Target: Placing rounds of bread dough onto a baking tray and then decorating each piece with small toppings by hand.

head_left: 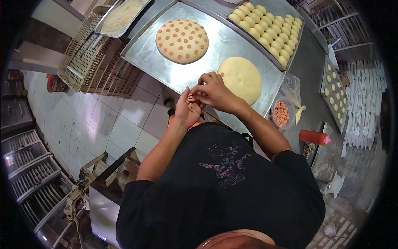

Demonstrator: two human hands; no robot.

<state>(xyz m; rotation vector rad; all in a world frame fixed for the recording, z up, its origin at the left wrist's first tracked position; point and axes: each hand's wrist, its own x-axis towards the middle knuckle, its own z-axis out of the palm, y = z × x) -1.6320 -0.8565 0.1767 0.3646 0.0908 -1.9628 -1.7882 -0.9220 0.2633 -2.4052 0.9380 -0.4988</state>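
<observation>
Pink slices (190, 99), small and flat, in the cupped palm of the left hand (188, 111), just beyond the near edge of the metal tray. Left palm turned up and open, thumb apart from the other fingers, these partly hidden. Reaching across from the right, the right hand (214, 93), fingers bent, tips close together at the pieces in the left palm; impossible to tell whether pinched on a slice.

Just beyond the right hand, a plain dough round (242, 81): pale yellow, smooth, broad and flattish, with one slice near its left edge. Farther up to the left, well apart from it, a dotted dough round (182, 41), similarly pale, covered in evenly spaced pink slices.

Under both rounds, a large, shiny metal tray (143, 54) with a low rim, set on a grey surface (309, 68). At upper right, a second tray with tight rows of glossy pale dough balls (269, 31). To the right, a clear bowl (291, 111) of pink pieces (281, 113), a clear plastic bag (291, 86) and a red squeeze bottle (313, 137). At upper left, pale crumbs (122, 16) in a shallow tray, near beige lattice crates (85, 60). Below, a white tiled floor (132, 108).
</observation>
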